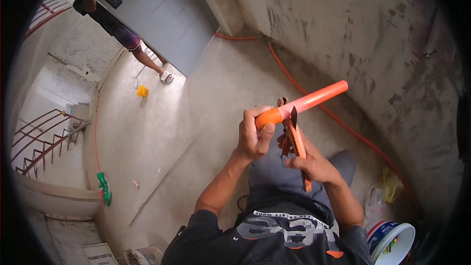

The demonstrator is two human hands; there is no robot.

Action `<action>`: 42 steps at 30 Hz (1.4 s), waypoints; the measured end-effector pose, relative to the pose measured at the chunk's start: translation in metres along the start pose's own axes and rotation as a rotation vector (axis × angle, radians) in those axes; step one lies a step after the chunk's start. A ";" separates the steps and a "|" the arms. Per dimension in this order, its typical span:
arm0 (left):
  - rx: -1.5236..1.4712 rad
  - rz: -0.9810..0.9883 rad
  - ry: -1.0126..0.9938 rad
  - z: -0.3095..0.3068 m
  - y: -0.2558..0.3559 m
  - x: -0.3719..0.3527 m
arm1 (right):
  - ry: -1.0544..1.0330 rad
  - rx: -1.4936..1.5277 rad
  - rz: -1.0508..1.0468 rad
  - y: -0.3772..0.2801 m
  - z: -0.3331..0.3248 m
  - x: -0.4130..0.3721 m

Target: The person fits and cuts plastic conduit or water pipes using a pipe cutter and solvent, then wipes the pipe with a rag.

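An orange pipe with a darker orange elbow fitting on its left end points up to the right. My left hand is wrapped round the elbow, thumb in front. In my right hand is an orange-handled pipe cutter, its fingers closed on the handles. The cutter's dark blade lies against the pipe just right of the elbow, and its other jaw shows above the pipe. Some of my right fingers are hidden behind the tool.
A person stands by the grey door. A yellow object lies on the floor. An orange hose runs along the right wall. Near my right side are a white bucket and plastic bags. A green bag lies left.
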State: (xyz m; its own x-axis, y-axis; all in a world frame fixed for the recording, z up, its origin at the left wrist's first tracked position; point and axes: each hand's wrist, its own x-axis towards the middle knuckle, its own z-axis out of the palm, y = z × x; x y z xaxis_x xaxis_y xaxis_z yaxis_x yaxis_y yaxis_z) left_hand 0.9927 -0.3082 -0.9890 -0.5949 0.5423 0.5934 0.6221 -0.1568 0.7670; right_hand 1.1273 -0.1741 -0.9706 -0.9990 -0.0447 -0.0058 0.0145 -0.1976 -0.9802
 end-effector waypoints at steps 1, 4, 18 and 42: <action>-0.012 0.071 0.006 0.000 0.001 -0.001 | 0.005 0.012 0.011 0.000 0.001 -0.001; -0.057 0.056 0.012 0.001 0.001 -0.002 | 0.004 0.018 0.017 0.000 0.000 -0.001; -0.072 0.028 -0.036 -0.002 0.000 0.002 | -0.010 -0.057 0.002 -0.002 -0.010 -0.002; 0.524 0.360 0.028 -0.027 0.033 0.053 | 0.103 -0.246 -0.104 -0.018 0.005 0.022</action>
State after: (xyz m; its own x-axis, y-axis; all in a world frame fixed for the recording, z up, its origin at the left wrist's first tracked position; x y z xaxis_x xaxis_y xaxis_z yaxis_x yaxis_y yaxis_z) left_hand 0.9677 -0.3069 -0.9253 -0.3108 0.5082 0.8032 0.9479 0.1037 0.3012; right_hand 1.1056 -0.1759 -0.9522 -0.9939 0.0657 0.0891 -0.0860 0.0478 -0.9951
